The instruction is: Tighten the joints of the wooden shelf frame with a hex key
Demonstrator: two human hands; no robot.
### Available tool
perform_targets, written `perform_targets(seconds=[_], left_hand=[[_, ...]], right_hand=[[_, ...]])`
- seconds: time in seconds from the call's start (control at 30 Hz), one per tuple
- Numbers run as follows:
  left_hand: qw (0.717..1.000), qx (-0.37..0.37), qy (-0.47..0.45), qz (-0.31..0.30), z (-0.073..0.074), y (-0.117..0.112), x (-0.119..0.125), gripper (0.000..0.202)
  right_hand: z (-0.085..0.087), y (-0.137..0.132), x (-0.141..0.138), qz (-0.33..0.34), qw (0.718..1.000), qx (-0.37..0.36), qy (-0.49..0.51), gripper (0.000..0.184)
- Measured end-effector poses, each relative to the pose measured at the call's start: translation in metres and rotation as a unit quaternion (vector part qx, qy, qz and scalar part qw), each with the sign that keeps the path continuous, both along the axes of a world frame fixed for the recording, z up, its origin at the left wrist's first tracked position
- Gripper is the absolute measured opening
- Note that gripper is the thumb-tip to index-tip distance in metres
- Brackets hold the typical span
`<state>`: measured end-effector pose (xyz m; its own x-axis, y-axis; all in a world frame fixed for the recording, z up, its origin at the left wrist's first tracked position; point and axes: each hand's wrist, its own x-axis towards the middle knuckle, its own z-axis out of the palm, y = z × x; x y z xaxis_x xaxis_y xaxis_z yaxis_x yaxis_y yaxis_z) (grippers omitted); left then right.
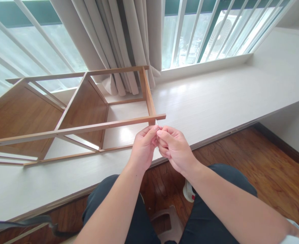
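A wooden shelf frame [108,126] lies on its side along the white window ledge [202,101]. Close to the end of its front rail, my left hand [143,145] and my right hand [176,146] meet with fingertips pinched together. Out of the pinch sticks a thin silvery metal rod [156,122], its tip pointing up toward the rail. Fingers cover the rest of the rod, so its exact kind is hidden. Whether the tip touches the wood I cannot tell. Both hands are closed, thumbs on top.
Behind the frame hangs a beige curtain [119,40] between barred windows [190,37]. Below the ledge are my knees, a wooden floor [256,169], a light plastic stool [173,223] and a white shoe [188,191]. A dark strap [19,224] crosses the lower left.
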<state>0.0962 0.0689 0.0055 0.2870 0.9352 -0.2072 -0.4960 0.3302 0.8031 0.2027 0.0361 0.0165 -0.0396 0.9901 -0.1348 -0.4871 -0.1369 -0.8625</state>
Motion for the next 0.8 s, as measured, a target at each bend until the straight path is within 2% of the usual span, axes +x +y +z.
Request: perform_targets(seconds=[0.07, 0.13, 0.2, 0.27, 0.47, 0.6, 0.7, 0.8], left_hand=[[1.0, 0.003, -0.003, 0.002, -0.0003, 0.0004, 0.0008, 0.03], [1.0, 0.0, -0.003, 0.005, 0.0003, 0.0, 0.0013, 0.03], [1.0, -0.002, -0.002, 0.003, 0.0013, -0.0006, 0.0015, 0.03], [1.0, -0.005, -0.004, 0.002, 0.0024, -0.0011, 0.0012, 0.03], [1.0, -0.014, -0.014, 0.007, 0.0042, -0.0012, 0.0001, 0.03], [1.0, -0.016, -0.018, 0.0, 0.0035, -0.0003, 0.0003, 0.03], [1.0, -0.013, -0.013, -0.007, 0.0021, 0.0004, 0.0001, 0.03], [1.0, -0.018, -0.01, -0.01, 0.0016, -0.0001, -0.0004, 0.029]], right_hand=[[-0.0005, 0.0024, 0.0046, -0.036, 0.987, 0.062, -0.144, 0.043], [-0.0001, 0.0045, 0.0086, -0.05, 0.956, 0.11, -0.268, 0.039], [0.0008, 0.0057, 0.0108, -0.054, 0.932, 0.132, -0.333, 0.037], [0.0012, 0.0059, 0.0109, -0.059, 0.925, 0.14, -0.349, 0.037], [-0.0012, 0.0025, 0.0094, -0.049, 0.927, 0.162, -0.336, 0.041], [-0.0046, 0.0011, 0.0106, -0.044, 0.941, 0.152, -0.299, 0.047], [-0.0069, 0.0011, 0.0086, -0.026, 0.968, 0.12, -0.217, 0.048], [-0.0071, 0.0002, 0.002, 0.008, 0.995, 0.068, -0.073, 0.044]])
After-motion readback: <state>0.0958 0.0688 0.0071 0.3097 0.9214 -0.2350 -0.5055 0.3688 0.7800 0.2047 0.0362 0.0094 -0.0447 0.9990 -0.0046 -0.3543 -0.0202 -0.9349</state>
